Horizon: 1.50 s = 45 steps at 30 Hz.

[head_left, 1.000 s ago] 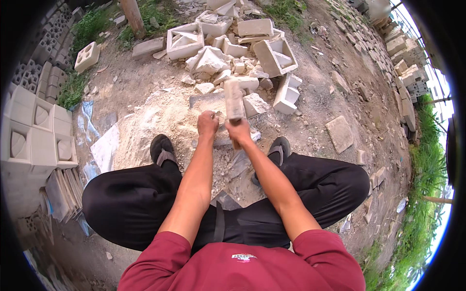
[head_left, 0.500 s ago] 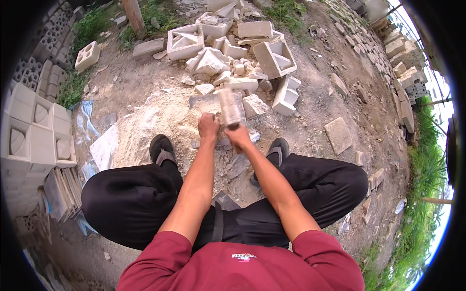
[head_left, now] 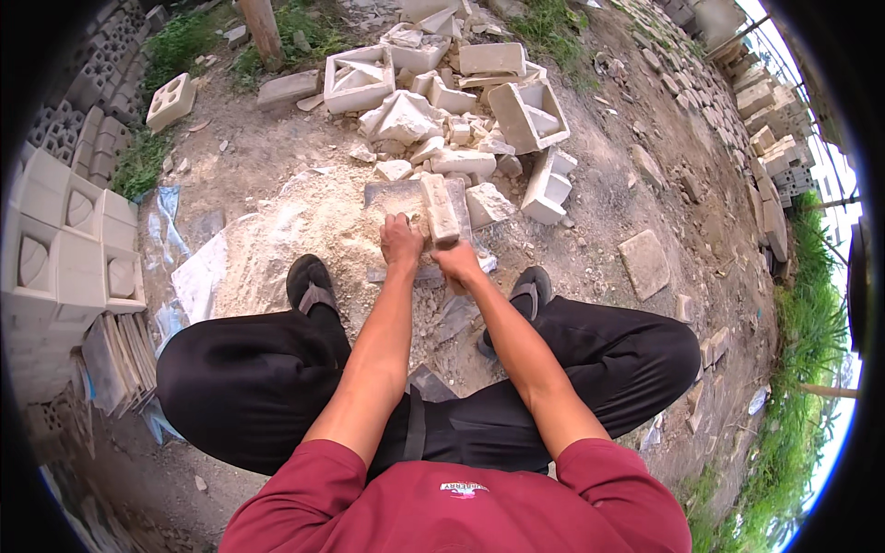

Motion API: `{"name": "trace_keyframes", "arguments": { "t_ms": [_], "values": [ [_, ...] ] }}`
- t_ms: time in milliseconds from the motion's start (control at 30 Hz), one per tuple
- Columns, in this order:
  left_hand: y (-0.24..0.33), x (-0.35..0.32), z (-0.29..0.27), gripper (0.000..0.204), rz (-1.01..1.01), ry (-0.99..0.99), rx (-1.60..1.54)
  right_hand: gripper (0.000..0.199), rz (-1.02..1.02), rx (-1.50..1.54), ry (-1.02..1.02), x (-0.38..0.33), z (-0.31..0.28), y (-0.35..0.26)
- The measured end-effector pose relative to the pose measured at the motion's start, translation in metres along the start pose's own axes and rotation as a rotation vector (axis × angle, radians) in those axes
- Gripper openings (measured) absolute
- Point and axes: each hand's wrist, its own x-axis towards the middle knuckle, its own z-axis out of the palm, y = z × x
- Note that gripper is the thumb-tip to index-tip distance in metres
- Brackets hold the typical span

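Note:
My right hand [head_left: 457, 262] is wrapped round the handle of a mallet [head_left: 441, 208] with a long, blocky, dusty head. The mallet's head points away from me, low over a flat grey slab [head_left: 378, 193] on the ground between my feet. My left hand [head_left: 402, 243] is just left of the mallet, low over the slab, its fingers curled down; what they hold, if anything, is hidden. Pale crumbs and powder cover part of the slab. A broken pale chunk [head_left: 489, 205] rests at its right edge.
Beyond the slab lies a heap of broken pale blocks [head_left: 402, 118]. Pale rubble [head_left: 277, 235] spreads to the left. Moulded blocks [head_left: 69, 249] are stacked at the far left, beside thin boards [head_left: 120, 364]. A flat stone [head_left: 643, 264] lies on the right.
The mallet's head, blurred and raised before, is now lower and sharp over the slab. My left hand stays close to the same spot. The whole view has shifted slightly.

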Motion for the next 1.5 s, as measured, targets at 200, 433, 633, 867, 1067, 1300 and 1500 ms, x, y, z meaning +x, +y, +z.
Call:
{"name": "trace_keyframes", "arguments": {
  "t_ms": [200,433,633,867,1067,1300,1500],
  "values": [
    [-0.008,0.003,-0.011,0.038,-0.104,-0.024,0.013,0.023,0.129,0.21,-0.122,-0.001,-0.02,-0.042],
    [-0.003,0.009,-0.007,0.044,-0.164,-0.078,-0.028,0.025,0.018,0.153,-0.019,-0.003,-0.011,-0.025],
    [-0.008,0.017,-0.008,0.052,-0.149,-0.094,-0.065,0.025,0.188,-0.001,-0.119,0.009,-0.018,-0.021],
    [-0.029,0.024,-0.006,0.043,-0.158,-0.076,-0.129,0.017,-0.039,0.405,-0.08,0.009,-0.013,-0.054],
    [-0.024,0.026,-0.003,0.041,-0.195,-0.039,-0.114,0.018,0.169,0.009,-0.122,-0.007,-0.009,-0.021],
    [-0.029,0.031,0.001,0.038,-0.241,-0.104,-0.172,0.02,-0.023,0.383,-0.069,0.007,-0.015,-0.052],
    [-0.032,0.036,0.007,0.042,-0.328,-0.095,-0.315,0.021,0.065,0.125,-0.046,0.0,0.004,-0.001]
  ]
}}
